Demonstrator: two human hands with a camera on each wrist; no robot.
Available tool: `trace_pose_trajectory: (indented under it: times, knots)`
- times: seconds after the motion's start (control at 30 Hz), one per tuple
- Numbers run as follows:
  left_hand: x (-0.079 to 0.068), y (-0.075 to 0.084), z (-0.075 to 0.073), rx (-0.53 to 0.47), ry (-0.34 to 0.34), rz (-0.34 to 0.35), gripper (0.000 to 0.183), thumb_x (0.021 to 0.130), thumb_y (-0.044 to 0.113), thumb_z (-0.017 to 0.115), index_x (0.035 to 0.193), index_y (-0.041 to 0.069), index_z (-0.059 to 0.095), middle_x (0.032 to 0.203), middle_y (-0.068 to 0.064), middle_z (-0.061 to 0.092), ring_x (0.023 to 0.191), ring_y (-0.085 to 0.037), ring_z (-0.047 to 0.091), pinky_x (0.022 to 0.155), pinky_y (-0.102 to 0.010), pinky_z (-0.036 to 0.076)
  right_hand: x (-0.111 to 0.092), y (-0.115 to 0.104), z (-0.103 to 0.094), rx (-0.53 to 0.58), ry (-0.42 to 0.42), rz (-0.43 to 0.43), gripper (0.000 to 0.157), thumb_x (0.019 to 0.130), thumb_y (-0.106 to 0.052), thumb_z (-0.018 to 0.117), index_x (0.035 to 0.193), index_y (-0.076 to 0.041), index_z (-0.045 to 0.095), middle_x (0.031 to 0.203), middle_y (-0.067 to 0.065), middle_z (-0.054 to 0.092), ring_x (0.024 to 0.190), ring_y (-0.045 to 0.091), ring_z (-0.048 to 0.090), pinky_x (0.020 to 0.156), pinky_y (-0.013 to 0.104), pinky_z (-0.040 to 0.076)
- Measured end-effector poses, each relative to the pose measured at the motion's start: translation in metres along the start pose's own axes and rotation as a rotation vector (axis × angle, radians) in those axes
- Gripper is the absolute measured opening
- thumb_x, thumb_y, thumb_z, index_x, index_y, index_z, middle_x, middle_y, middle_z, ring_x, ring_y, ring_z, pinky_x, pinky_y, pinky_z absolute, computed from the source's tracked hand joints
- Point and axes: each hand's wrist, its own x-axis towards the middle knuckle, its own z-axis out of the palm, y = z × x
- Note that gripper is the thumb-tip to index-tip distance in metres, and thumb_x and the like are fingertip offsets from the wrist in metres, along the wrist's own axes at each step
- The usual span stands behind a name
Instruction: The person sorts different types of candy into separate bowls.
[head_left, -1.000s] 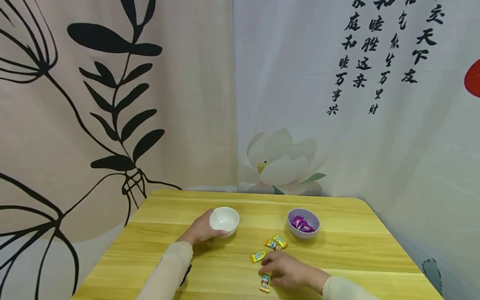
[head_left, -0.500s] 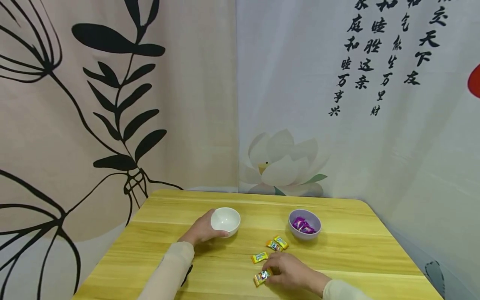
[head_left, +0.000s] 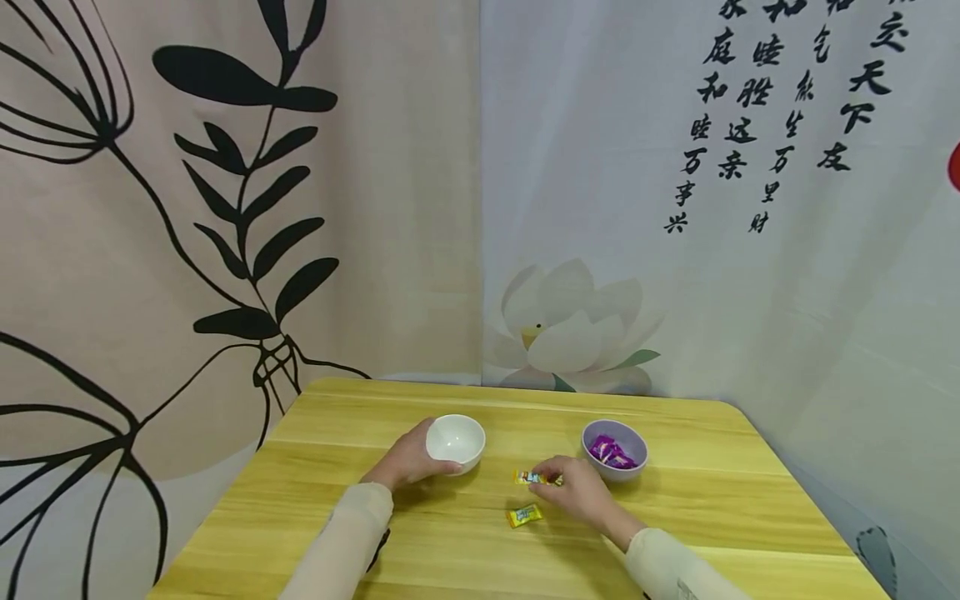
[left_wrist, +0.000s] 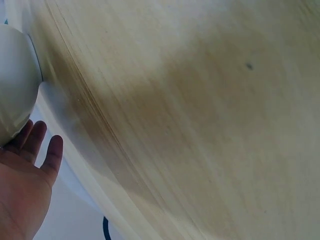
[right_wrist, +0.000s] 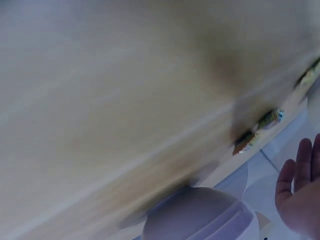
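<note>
My left hand (head_left: 408, 458) grips a small white bowl (head_left: 457, 437) at its left side, thumb near the front rim. In the left wrist view, the bowl (left_wrist: 17, 75) appears above spread fingers (left_wrist: 32, 145). My right hand (head_left: 581, 492) pinches a small yellow wrapped candy (head_left: 529, 477) at its fingertips, between the two bowls. A bit of another yellow wrapper (head_left: 558, 481) peeks out behind the fingers. One more yellow candy (head_left: 524, 515) lies on the table nearer to me. In the right wrist view, that hand's thumb side is out of frame.
A lilac bowl (head_left: 615, 473) with several purple wrapped candies (head_left: 611, 452) stands just beyond my right hand. The wooden table (head_left: 450, 558) has rounded far corners. Printed cloth (head_left: 405, 250) hangs behind it.
My right hand has picked up the nearest yellow candy and carried it away from me, past the other candy toward the bowls. The left hand still holds the white bowl in place.
</note>
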Motion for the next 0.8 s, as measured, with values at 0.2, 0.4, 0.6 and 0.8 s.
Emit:
trace_pose_trajectory:
  times: [0.2, 0.4, 0.6, 0.8]
  knots:
    - [0.000, -0.003, 0.001, 0.011, -0.001, 0.001, 0.104, 0.065, 0.046, 0.092, 0.145, 0.004, 0.041, 0.129, -0.011, 0.058, 0.111, -0.028, 0.058, 0.094, -0.052, 0.047, 0.023, -0.006, 0.004, -0.027, 0.078, 0.088, 0.022, 0.089, -0.034, 0.074, 0.101, -0.016, 0.076, 0.095, -0.004, 0.071, 0.086, 0.015, 0.064, 0.074, 0.036, 0.053]
    - [0.002, -0.003, 0.002, 0.029, -0.003, 0.014, 0.104, 0.064, 0.050, 0.091, 0.144, 0.005, 0.042, 0.128, -0.011, 0.058, 0.110, -0.028, 0.058, 0.093, -0.051, 0.047, 0.043, -0.017, 0.008, -0.030, 0.118, 0.117, 0.027, 0.090, -0.036, 0.073, 0.105, -0.014, 0.076, 0.097, -0.001, 0.072, 0.087, 0.017, 0.065, 0.076, 0.040, 0.054]
    - [0.004, -0.007, 0.003, 0.020, -0.001, 0.031, 0.102, 0.065, 0.051, 0.091, 0.143, 0.006, 0.043, 0.125, -0.009, 0.060, 0.107, -0.026, 0.060, 0.091, -0.050, 0.048, 0.061, -0.026, 0.019, -0.032, 0.136, 0.116, 0.025, 0.090, -0.031, 0.074, 0.104, -0.010, 0.076, 0.094, 0.000, 0.071, 0.080, 0.014, 0.062, 0.071, 0.036, 0.053]
    - [0.003, -0.007, 0.002, 0.006, -0.003, 0.009, 0.099, 0.066, 0.050, 0.090, 0.143, 0.009, 0.043, 0.123, -0.006, 0.061, 0.106, -0.023, 0.059, 0.091, -0.049, 0.048, 0.075, -0.042, 0.029, -0.045, 0.135, 0.102, 0.025, 0.089, -0.030, 0.075, 0.101, -0.009, 0.076, 0.093, 0.002, 0.071, 0.079, 0.015, 0.061, 0.072, 0.037, 0.052]
